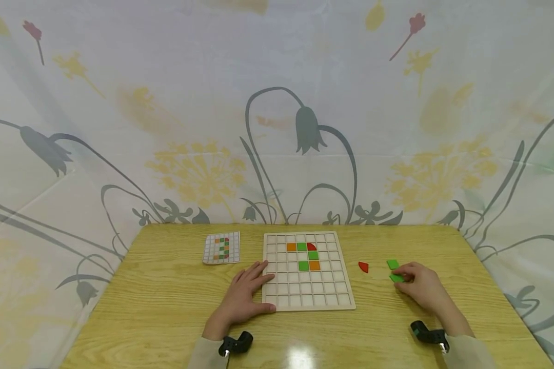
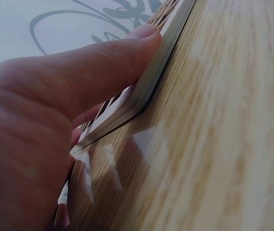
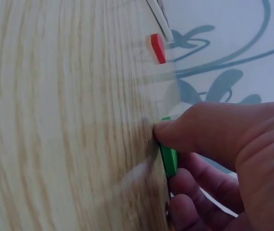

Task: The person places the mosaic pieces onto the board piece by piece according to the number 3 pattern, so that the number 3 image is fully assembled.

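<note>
A wooden grid board (image 1: 300, 288) lies on the table, with orange, green and red tiles in its upper cells. My left hand (image 1: 246, 296) rests at the board's left side, fingers spread over the edge; in the left wrist view the thumb (image 2: 113, 60) touches the board's rim (image 2: 149, 79). To the right of the board, my right hand (image 1: 422, 286) pinches a green square tile (image 1: 396, 278) at the table surface. The right wrist view has the thumb on this green tile (image 3: 169, 161). Just beyond it lies another green square tile (image 1: 392, 264).
A red quarter-circle tile (image 1: 363, 267) lies between the board and my right hand. Left of the board is a paper card (image 1: 221, 248) printed with a coloured grid pattern. A flower-print cloth (image 1: 277, 169) hangs behind the wooden table (image 1: 157, 307).
</note>
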Action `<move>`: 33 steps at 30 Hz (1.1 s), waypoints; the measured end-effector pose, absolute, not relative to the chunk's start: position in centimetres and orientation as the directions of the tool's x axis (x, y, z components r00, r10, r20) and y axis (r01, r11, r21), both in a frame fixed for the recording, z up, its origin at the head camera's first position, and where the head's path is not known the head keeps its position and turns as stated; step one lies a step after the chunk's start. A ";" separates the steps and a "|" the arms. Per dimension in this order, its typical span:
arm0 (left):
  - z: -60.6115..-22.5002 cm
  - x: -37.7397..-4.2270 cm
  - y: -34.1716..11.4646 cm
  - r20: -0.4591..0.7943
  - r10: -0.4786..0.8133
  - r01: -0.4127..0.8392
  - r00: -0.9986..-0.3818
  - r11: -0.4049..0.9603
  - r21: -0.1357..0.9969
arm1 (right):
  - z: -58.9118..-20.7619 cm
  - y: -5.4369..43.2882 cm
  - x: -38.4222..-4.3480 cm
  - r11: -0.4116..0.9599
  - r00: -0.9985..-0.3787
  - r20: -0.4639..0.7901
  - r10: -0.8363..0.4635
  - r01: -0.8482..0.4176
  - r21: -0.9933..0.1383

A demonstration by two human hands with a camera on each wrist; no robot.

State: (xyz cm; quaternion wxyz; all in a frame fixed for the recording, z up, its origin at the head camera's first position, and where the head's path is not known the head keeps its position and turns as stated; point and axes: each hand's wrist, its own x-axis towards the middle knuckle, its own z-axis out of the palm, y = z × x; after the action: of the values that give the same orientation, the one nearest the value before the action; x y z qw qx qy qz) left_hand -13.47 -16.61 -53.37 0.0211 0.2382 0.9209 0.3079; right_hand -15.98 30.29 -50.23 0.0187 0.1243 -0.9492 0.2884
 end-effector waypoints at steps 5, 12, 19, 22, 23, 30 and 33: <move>-53.3 -13.4 -16.6 0.114 0.451 0.427 -0.885 0.690 0.584 | -50.0 30.1 -15.8 0.798 -0.970 0.110 -0.218 -0.243 -0.552; -53.4 -13.5 -16.7 0.133 0.452 0.440 -0.882 0.686 0.579 | -50.0 29.5 -15.7 0.785 -0.966 0.137 -0.218 -0.257 -0.564; -53.3 -13.4 -16.6 0.118 0.450 0.429 -0.885 0.691 0.582 | -49.9 28.3 -15.4 0.747 -0.959 0.162 -0.232 -0.283 -0.602; -53.1 -13.3 -16.6 0.110 0.447 0.421 -0.888 0.692 0.587 | -49.9 27.7 -15.4 0.735 -0.955 0.177 -0.236 -0.295 -0.610; -53.1 -13.3 -16.6 0.107 0.445 0.417 -0.889 0.692 0.589 | -49.9 27.5 -15.4 0.734 -0.954 0.183 -0.238 -0.300 -0.609; -53.0 -13.3 -16.5 0.109 0.449 0.422 -0.887 0.689 0.590 | -50.0 25.9 -15.7 0.704 -0.938 0.208 -0.277 -0.345 -0.621; -53.0 -13.3 -16.5 0.107 0.449 0.420 -0.887 0.689 0.590 | -50.1 25.1 -15.8 0.695 -0.932 0.205 -0.300 -0.360 -0.622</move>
State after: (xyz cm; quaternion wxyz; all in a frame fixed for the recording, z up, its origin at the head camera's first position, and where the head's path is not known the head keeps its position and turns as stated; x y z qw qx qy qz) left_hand -13.30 -16.54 -52.98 0.0228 0.2365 0.9188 0.3153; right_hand -15.81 25.10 -50.06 0.0436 0.1796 -0.9196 0.3468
